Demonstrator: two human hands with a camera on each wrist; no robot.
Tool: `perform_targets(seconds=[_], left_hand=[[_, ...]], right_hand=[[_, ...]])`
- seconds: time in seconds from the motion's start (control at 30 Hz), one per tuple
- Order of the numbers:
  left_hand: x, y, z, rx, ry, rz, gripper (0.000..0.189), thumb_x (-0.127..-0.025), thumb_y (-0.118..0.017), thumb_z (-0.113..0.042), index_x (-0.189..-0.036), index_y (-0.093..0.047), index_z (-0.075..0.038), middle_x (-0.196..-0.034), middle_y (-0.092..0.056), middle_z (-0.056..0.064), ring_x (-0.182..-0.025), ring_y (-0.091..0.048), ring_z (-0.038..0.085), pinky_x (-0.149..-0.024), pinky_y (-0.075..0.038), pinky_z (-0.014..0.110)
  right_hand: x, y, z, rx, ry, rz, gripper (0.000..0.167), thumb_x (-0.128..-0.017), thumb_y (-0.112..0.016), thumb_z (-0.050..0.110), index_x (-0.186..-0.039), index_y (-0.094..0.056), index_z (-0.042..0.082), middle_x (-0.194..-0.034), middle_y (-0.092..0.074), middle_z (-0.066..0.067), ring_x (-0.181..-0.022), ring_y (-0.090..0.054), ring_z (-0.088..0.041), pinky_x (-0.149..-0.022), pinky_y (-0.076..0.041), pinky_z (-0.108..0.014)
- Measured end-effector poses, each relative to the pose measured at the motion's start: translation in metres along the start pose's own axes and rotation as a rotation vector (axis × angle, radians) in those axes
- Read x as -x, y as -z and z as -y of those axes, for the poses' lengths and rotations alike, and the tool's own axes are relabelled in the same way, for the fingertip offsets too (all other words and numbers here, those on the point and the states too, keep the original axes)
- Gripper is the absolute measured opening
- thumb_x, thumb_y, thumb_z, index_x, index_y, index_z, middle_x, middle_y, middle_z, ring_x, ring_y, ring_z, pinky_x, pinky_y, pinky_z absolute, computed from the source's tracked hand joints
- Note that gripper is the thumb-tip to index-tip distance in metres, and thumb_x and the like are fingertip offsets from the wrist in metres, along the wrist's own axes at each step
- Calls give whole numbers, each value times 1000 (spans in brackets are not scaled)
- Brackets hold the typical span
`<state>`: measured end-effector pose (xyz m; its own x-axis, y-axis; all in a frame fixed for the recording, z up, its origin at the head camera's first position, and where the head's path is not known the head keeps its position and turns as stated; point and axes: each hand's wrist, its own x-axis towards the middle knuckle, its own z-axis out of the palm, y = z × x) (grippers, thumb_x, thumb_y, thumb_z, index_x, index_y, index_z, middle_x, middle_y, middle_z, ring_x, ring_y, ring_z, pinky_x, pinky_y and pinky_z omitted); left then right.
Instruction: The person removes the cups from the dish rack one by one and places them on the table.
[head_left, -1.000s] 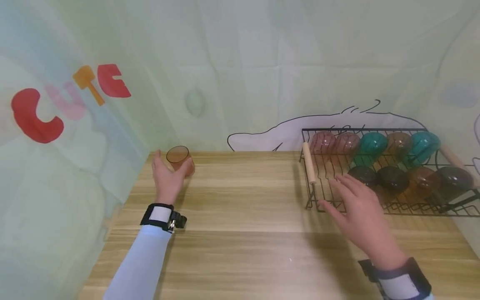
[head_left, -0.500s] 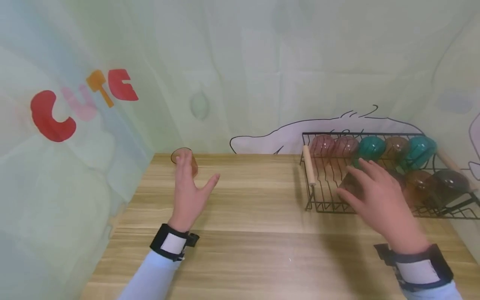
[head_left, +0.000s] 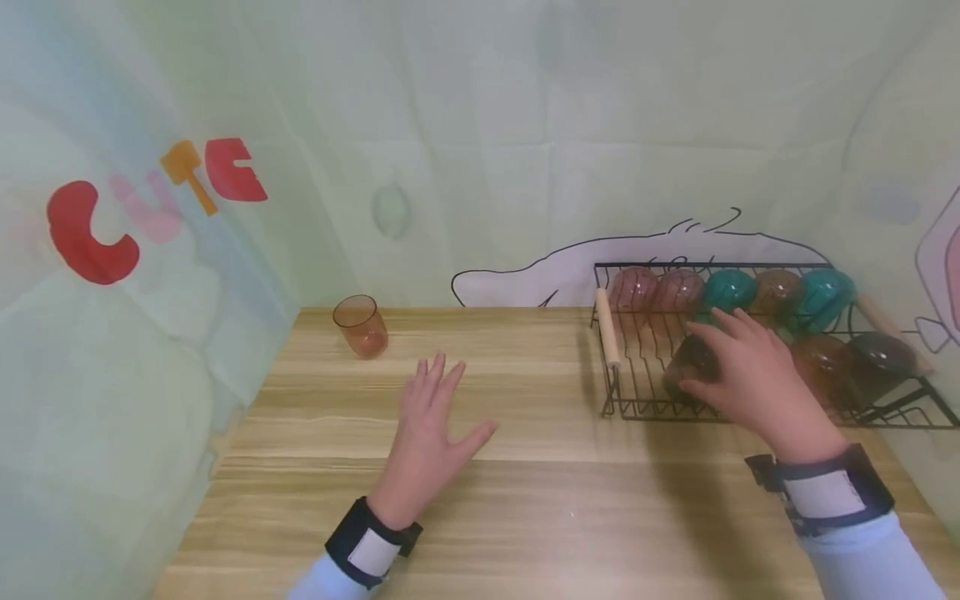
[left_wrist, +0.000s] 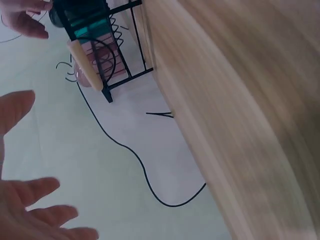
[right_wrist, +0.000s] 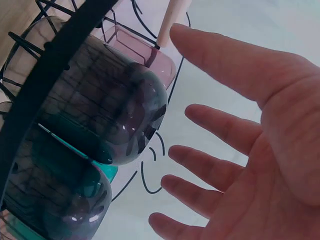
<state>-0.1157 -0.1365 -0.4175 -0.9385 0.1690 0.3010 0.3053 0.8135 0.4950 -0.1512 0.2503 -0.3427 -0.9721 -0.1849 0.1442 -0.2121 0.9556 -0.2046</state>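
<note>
An amber glass [head_left: 362, 333] stands upright at the table's back left. My left hand [head_left: 423, 442] hovers over the table to its right and nearer me, fingers spread, holding nothing. At the right, a black wire rack [head_left: 637, 407] holds two rows of upturned glasses. My right hand [head_left: 757, 387] is over the rack's front row, beside a dark grey glass [head_left: 686, 367] that it partly hides. In the right wrist view, the fingers are extended and apart from that dark glass [right_wrist: 110, 95]; another dark glass [right_wrist: 70, 200] sits alongside.
In the rack's back row are pink glasses [head_left: 636, 287], teal glasses [head_left: 729, 290] and a brown glass [head_left: 778, 290]. An amber glass [head_left: 823, 358] and a dark glass [head_left: 881, 357] fill the front right. A wooden handle [head_left: 607, 327] edges the rack. Printed cloth [head_left: 495, 167] hangs behind the table.
My left hand has left the amber glass and come right and towards me; the glass stays standing. My right hand has moved in over the rack's front row of dark glasses.
</note>
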Motion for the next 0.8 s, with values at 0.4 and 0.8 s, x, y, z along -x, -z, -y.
perform_targets(seconds=[0.4, 0.8], left_hand=[[14, -20, -2, -45, -50, 137, 80, -78, -63, -62, -142, -38, -19, -154, -24, 12, -141, -23, 37, -112, -23, 57], [21, -27, -3, -76, -26, 213, 79, -77, -65, -59, -140, -42, -18, -154, -24, 14, -142, -21, 34, -113, -22, 57]], right_hand=[[-11, -4, -5, 32, -16, 104, 74, -66, -82, 28, -130, -52, 6, -135, -46, -27, -121, -41, -49, -94, -34, -69], [-19, -12, -2, -3, -35, 143, 65, -69, -72, 0, -130, -51, 4, -128, -52, -24, -111, -51, -45, -81, -48, -59]])
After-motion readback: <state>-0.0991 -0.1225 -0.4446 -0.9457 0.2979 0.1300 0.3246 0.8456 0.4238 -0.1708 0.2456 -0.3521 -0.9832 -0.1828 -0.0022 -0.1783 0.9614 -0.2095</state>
